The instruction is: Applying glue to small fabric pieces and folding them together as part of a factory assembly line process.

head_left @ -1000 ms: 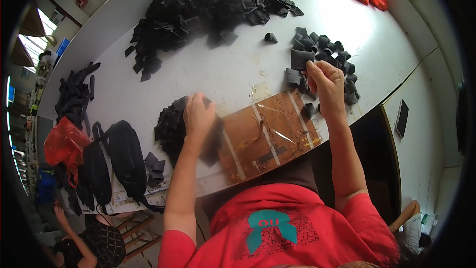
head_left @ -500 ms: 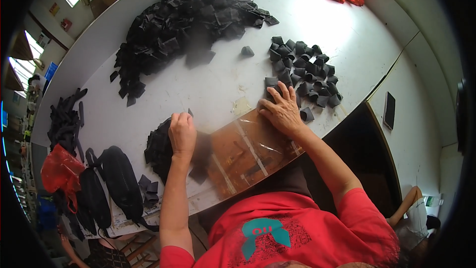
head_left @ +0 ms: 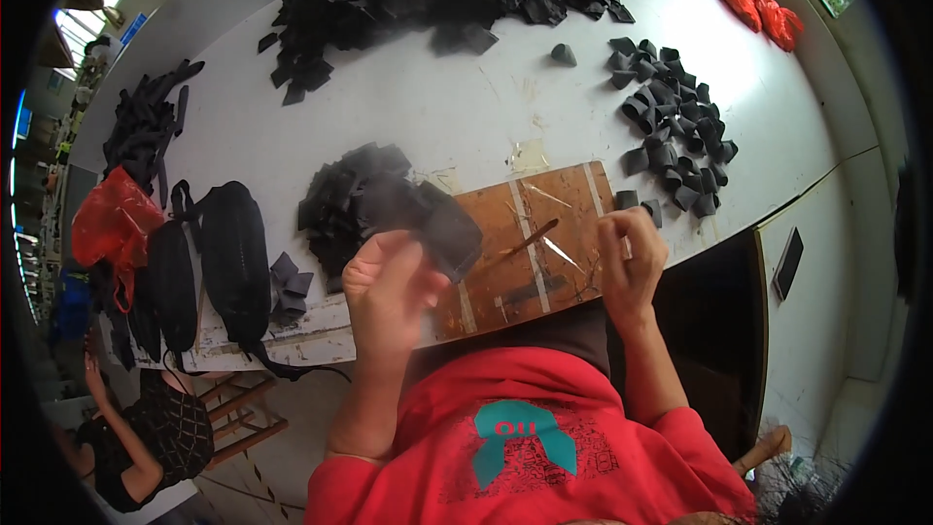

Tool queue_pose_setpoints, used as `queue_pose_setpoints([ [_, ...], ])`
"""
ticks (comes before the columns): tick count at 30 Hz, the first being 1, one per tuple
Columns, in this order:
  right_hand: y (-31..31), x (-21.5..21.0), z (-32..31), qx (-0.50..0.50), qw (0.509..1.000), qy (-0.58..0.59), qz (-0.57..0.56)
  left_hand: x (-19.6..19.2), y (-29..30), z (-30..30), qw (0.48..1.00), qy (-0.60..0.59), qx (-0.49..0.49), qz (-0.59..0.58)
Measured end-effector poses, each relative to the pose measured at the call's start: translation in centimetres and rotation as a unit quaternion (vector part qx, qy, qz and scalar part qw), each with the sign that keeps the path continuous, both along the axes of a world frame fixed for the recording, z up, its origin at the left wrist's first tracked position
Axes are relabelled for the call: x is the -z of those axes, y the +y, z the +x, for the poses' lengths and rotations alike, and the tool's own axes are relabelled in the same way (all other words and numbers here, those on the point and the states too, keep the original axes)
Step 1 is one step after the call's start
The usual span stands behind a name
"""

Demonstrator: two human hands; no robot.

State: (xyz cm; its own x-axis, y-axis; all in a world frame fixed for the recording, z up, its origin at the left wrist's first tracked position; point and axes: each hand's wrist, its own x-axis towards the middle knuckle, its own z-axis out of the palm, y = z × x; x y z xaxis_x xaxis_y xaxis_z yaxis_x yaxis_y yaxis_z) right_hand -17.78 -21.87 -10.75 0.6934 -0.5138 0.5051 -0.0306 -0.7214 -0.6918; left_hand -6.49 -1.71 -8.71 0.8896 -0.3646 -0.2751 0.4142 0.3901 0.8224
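My left hand (head_left: 394,282) is closed and pinches a flat black fabric piece (head_left: 452,238), slightly blurred, over the left part of a brown wooden board (head_left: 569,190). Behind that hand lies a small pile of black fabric pieces (head_left: 335,199). At the board's right edge is my right hand (head_left: 632,258), its fingers curled; whatever they hold, if anything, cannot be made out. A thin brown stick (head_left: 535,236) and pale strips of tape show on the board. Just beyond the right hand lie folded black pieces (head_left: 627,200).
A large black heap (head_left: 418,0) covers the far table. Curled black pieces (head_left: 671,117) are grouped at right. Black pouches (head_left: 233,253) and a red plastic bag (head_left: 112,219) lie at left. A phone (head_left: 788,262) rests on the right surface. Another person (head_left: 146,437) is at lower left.
The view has shifted. My left hand has come away from the small pile with a fabric piece. My right hand has drawn back from the curled pieces, its spread fingers now curled.
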Motion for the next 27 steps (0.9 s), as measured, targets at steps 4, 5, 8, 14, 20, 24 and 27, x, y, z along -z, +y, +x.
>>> queue_pose_setpoints([
  [4, 5.1, -3.0, -1.1, -0.183, 0.982, 0.005, 0.055, 0.1, -0.6, -2.9, 0.997, -0.044, 0.055, 0.045],
  [5, 5.7, -3.2, -0.7, -0.205, 0.975, -0.013, 0.088, 0.3, -0.7, -3.4, 0.99, -0.094, 0.071, 0.081],
  [8, 6.0, -3.5, 0.1, -0.177, 0.973, -0.009, 0.148, 0.3, -2.0, -5.0, 0.985, -0.116, 0.1, 0.077],
  [14, 6.4, -3.6, -1.4, -0.134, 0.985, -0.005, 0.111, -0.6, -2.0, -6.0, 0.963, -0.22, 0.119, 0.099],
  [20, 6.7, -2.5, -1.2, -0.111, 0.993, -0.032, -0.014, 0.4, -2.1, -5.9, 0.869, -0.431, 0.072, 0.233],
  [24, 7.1, -2.0, -0.4, -0.079, 0.99, -0.009, -0.113, 2.3, -2.9, -6.6, 0.806, -0.51, -0.058, 0.294],
  [27, 7.0, -1.3, 0.4, -0.036, 0.988, 0.024, -0.15, -0.4, -2.7, -6.2, 0.987, -0.103, 0.02, 0.12],
])
